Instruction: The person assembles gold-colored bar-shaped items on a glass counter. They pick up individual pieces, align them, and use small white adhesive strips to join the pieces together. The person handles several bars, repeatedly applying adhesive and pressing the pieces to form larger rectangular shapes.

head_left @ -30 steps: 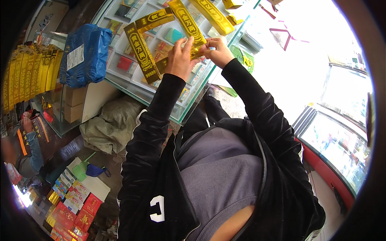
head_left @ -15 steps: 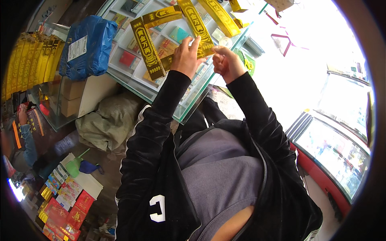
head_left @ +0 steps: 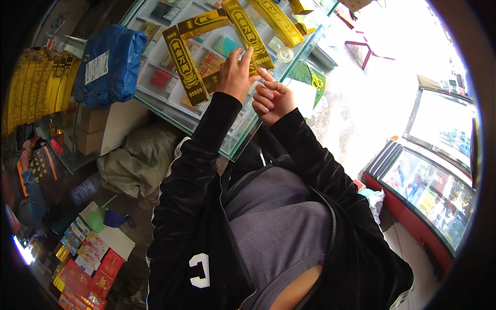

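Long gold cardboard boxes with dark print form a four-sided frame on the glass display counter [head_left: 227,147]. The left box [head_left: 186,67], far box [head_left: 204,23] and right box [head_left: 248,33] show well; the near box [head_left: 211,81] is partly covered by my hand. My left hand [head_left: 235,77] grips the frame's near right corner, index finger stretched along the right box. Just beside it, my right hand [head_left: 274,99] has its index finger and thumb at that corner and the other fingers curled. Whatever it pinches is too small to make out. A clear tape roll [head_left: 285,54] lies to the right.
Another gold box [head_left: 279,23] lies farther right on the counter. A blue wrapped parcel [head_left: 111,64] and a row of gold boxes [head_left: 39,90] stand left. Red boxes [head_left: 106,271] sit at lower left, near another person's arm [head_left: 33,191]. A red-framed glass case [head_left: 429,191] stands right.
My right hand has moved left and nearer to me, from the right box's near end toward my left hand. My left hand stays at the frame's corner. The view has shifted slightly.
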Tool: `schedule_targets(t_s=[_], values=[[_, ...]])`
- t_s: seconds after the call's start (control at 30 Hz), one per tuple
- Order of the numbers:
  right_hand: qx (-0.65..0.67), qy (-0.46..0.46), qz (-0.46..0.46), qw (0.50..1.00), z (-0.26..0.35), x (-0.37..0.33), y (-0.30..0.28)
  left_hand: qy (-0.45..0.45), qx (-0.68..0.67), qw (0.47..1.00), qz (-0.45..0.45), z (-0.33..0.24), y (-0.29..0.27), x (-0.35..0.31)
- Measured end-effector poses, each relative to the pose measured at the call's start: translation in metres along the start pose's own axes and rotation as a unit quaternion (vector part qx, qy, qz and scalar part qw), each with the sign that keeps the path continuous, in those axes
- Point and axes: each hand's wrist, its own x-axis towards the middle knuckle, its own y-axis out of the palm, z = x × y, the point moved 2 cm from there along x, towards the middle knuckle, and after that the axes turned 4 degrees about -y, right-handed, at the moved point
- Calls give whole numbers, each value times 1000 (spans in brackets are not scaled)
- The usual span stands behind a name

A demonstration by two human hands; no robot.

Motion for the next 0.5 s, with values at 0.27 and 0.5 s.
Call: schedule_targets(t_s=[0.27, 0.5], values=[[16, -3, -13, 1000, -4, 5, 2, 3, 5, 1000, 6, 1, 0, 1], [25, -14, -34, 999, -9, 2, -1, -2, -5, 1000, 6, 1, 0, 1]])
